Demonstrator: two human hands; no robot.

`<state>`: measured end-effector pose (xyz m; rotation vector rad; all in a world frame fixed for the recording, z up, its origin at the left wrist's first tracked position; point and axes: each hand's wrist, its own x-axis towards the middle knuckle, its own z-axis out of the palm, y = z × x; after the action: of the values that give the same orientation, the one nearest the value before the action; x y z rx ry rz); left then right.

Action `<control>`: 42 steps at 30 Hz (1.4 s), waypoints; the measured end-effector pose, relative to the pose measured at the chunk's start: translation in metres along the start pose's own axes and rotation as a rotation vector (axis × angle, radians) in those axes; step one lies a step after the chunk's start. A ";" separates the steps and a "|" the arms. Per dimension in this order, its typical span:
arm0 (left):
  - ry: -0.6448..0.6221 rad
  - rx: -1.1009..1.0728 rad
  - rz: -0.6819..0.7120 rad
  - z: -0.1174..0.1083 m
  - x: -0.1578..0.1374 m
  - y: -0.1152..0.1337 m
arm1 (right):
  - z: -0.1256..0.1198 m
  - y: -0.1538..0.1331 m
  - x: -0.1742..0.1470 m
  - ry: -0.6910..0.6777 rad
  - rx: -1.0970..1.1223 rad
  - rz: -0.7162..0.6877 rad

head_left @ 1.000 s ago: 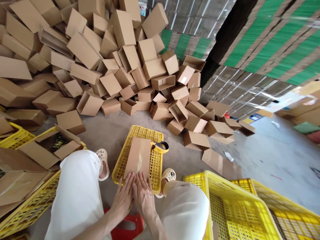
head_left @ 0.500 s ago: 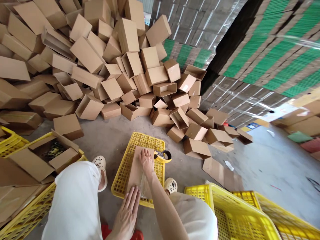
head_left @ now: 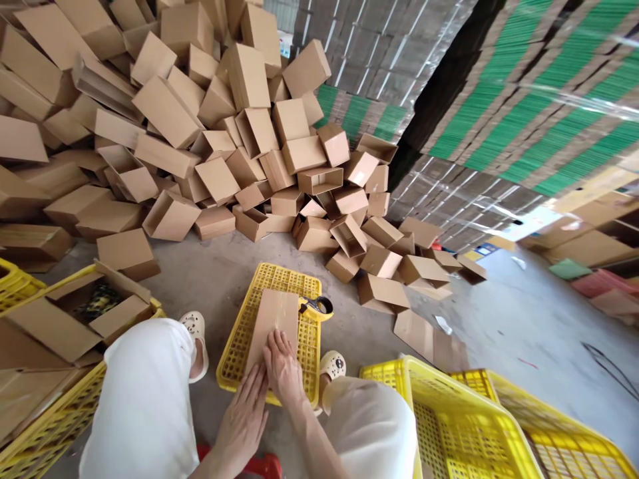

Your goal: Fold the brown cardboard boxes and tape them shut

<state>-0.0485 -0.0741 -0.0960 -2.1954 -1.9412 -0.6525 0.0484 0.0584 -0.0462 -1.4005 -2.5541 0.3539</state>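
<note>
A long cardboard box (head_left: 269,313) lies on an upturned yellow plastic crate (head_left: 234,346) between my knees, with a strip of clear tape along its top. Flat on the near part of that top rests my right hand (head_left: 283,364), fingers stretched out. My left hand (head_left: 247,406) lies beside it at the box's near left edge, its fingers straight and palm down. Neither hand holds anything. On the crate's right side, just past the box, sits a yellow tape dispenser (head_left: 317,307) with a dark round hub.
A big heap of open cardboard boxes (head_left: 214,179) fills the floor ahead. At left stands a yellow crate (head_left: 60,426) with an open carton (head_left: 54,326). Yellow baskets (head_left: 449,419) stand at right. Strapped stacks of flat cardboard (head_left: 539,100) rise behind.
My right hand has slid along the box top toward me, from its far part to its near part, and now lies close to my left hand. The view has shifted slightly.
</note>
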 end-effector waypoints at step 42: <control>-0.297 -0.129 -0.190 0.058 0.221 -0.078 | -0.008 0.046 0.099 0.035 -0.043 0.153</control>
<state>-0.0947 0.1611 -0.0718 -2.3153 -2.3375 -0.5120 0.0351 0.1668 -0.0464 -1.6085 -2.4472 0.2984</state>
